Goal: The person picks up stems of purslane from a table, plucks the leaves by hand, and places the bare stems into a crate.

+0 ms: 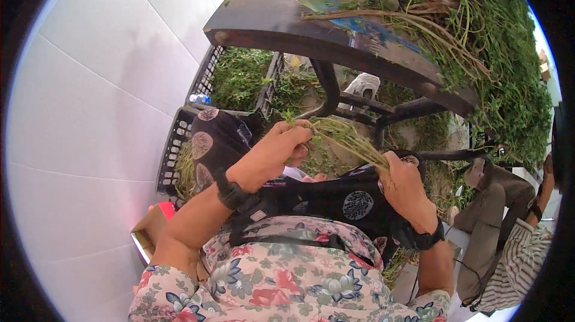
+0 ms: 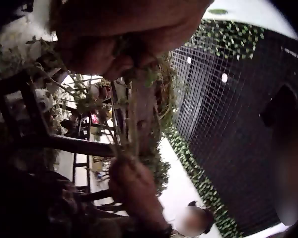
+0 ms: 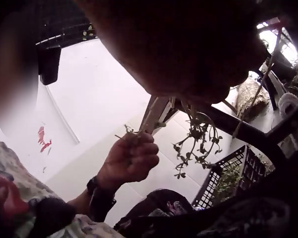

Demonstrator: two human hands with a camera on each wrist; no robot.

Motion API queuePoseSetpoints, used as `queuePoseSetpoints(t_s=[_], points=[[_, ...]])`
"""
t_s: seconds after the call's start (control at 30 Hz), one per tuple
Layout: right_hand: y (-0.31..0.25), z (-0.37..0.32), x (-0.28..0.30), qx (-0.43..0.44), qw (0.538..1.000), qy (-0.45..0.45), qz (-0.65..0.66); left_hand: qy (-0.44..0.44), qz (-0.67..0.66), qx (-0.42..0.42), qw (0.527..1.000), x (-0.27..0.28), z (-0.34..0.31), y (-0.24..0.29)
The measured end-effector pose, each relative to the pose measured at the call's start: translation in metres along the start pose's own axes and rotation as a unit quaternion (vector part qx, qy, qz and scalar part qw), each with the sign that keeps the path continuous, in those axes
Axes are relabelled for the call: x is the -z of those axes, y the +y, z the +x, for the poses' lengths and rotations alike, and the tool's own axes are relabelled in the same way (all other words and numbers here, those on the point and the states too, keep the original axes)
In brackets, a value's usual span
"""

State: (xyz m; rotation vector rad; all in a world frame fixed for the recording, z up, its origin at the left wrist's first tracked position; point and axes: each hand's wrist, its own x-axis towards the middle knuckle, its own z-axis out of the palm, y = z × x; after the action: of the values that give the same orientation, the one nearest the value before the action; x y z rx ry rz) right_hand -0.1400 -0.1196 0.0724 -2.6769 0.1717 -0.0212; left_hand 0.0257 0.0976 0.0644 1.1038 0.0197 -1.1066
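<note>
A thin bunch of green leafy stems [image 1: 347, 137] stretches between both hands above the person's lap. At its left end, the left hand [image 1: 277, 153] pinches the bunch with curled fingers, and a few leaves poke out above them. The right hand [image 1: 408, 185] grips the bare stem end in a fist. Seen from the left wrist, the right hand [image 2: 134, 186] stands below with stems rising out of it. In the right wrist view the left hand [image 3: 128, 162] holds stem ends, while leafy sprigs [image 3: 197, 141] dangle under the dark, close right hand [image 3: 188, 54].
A dark table [image 1: 269, 34] ahead bears a large heap of leafy stems [image 1: 479, 40]. Black plastic crates [image 1: 272, 85] with greens stand at the left by a white wall [image 1: 90, 112]. An open cardboard box [image 1: 150, 232] lies near the left elbow. Another person [image 1: 497, 226] sits at the right.
</note>
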Motion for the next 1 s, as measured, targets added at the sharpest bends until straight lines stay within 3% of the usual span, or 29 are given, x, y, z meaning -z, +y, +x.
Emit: queuePoseSetpoints(t_s=[0.03, 0.07, 0.13, 0.17, 0.23, 0.3, 0.4, 0.43, 0.5, 0.53, 0.6, 0.73, 0.83, 0.97, 1.0], points=[[0.005, 0.001, -0.004, 0.008, 1.000, 0.017, -0.003, -0.031, 0.170, -0.114, 0.978, 0.004, -0.004, 0.000], [0.008, 0.003, -0.006, 0.012, 1.000, 0.024, -0.004, -0.061, 0.333, -0.224, 0.914, 0.009, -0.009, 0.000], [0.013, 0.006, -0.007, 0.016, 0.999, 0.043, -0.005, -0.114, 0.431, -0.248, 0.860, 0.001, -0.023, 0.003], [0.014, 0.008, -0.008, 0.011, 0.999, 0.046, 0.006, -0.140, 0.375, -0.165, 0.902, -0.007, -0.036, 0.005], [0.013, 0.014, -0.012, 0.002, 0.998, 0.051, 0.027, -0.120, 0.188, 0.080, 0.972, -0.031, -0.055, 0.006], [0.012, 0.019, -0.016, 0.021, 0.997, 0.065, 0.034, -0.129, 0.239, 0.098, 0.958, -0.042, -0.064, 0.009], [0.040, 0.022, -0.023, -0.020, 0.994, 0.103, -0.008, -0.385, 0.151, 0.004, 0.910, -0.028, -0.070, 0.017], [0.053, 0.020, -0.021, -0.047, 0.991, 0.118, -0.030, -0.431, 0.218, -0.071, 0.872, -0.034, -0.081, 0.043], [0.060, 0.010, -0.012, -0.027, 0.982, 0.173, -0.076, -0.286, 0.186, -0.129, 0.931, -0.015, -0.092, 0.044], [0.058, 0.007, -0.008, -0.056, 0.984, 0.168, -0.031, -0.219, 0.153, -0.149, 0.952, -0.013, -0.088, 0.045], [0.048, 0.005, 0.001, -0.080, 0.980, 0.183, 0.027, -0.162, -0.053, -0.060, 0.984, -0.011, -0.068, 0.054], [0.012, 0.009, 0.019, -0.068, 0.974, 0.169, 0.137, -0.095, -0.012, -0.072, 0.993, -0.016, -0.038, 0.030], [0.001, 0.008, 0.016, -0.054, 0.966, 0.179, 0.179, -0.190, -0.021, -0.032, 0.981, -0.011, -0.018, 0.015], [-0.023, 0.010, 0.024, -0.086, 0.969, 0.160, 0.169, -0.128, -0.066, 0.015, 0.989, -0.039, -0.021, 0.013], [-0.028, 0.011, 0.027, -0.104, 0.969, 0.145, 0.171, -0.163, -0.049, 0.018, 0.985, -0.035, -0.017, 0.008]])
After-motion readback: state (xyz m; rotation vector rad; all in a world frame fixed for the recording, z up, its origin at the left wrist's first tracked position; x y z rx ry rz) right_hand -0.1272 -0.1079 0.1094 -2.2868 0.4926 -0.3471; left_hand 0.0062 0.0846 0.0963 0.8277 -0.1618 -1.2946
